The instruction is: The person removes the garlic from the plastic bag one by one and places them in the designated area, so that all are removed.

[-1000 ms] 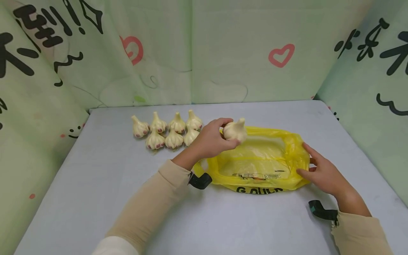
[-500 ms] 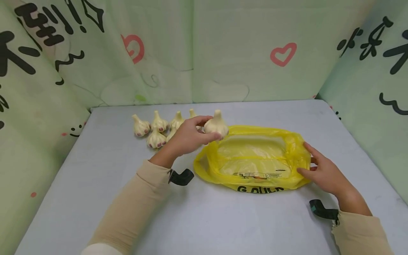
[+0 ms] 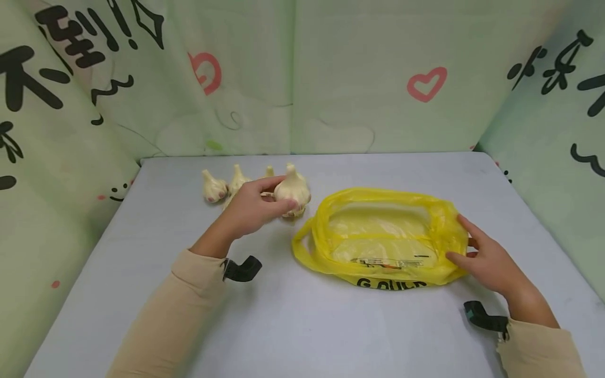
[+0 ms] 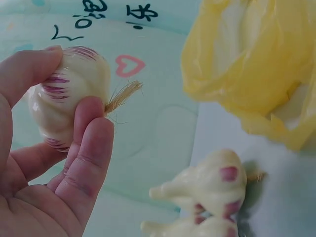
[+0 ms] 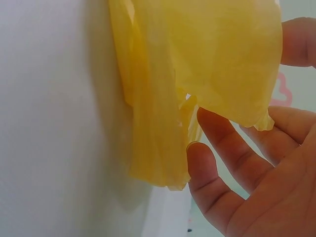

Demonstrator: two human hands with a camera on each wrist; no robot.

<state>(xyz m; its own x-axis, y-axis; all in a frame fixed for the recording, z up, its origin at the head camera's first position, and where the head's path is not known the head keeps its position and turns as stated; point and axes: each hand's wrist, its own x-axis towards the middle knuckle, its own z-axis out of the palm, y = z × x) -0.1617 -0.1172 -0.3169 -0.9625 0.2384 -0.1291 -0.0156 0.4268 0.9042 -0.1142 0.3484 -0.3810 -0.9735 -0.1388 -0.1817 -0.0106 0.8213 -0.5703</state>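
Observation:
My left hand (image 3: 250,210) holds a cream garlic bulb (image 3: 293,190) between thumb and fingers, stem up, in front of the other bulbs. Purple streaks and a tuft of dry roots show on it in the left wrist view. Several more garlic bulbs (image 3: 214,186) stand in a group at the back left, partly hidden by that hand. A yellow plastic bag (image 3: 323,226) lies on the table with its wide mouth open upward. At the bag's right end, my right hand (image 3: 496,268) grips the edge, thumb on the near side and fingers on the far side.
The pale table (image 3: 302,331) ends at a green printed curtain (image 3: 350,79) behind it and on both sides. Each wrist carries a black camera mount (image 3: 243,269). The bag's loop handle (image 3: 304,252) reaches left toward the bulbs.
My left hand has moved left with the garlic bulb, from over the bag's left edge to the group of bulbs. The right hand stays at the bag's right end.

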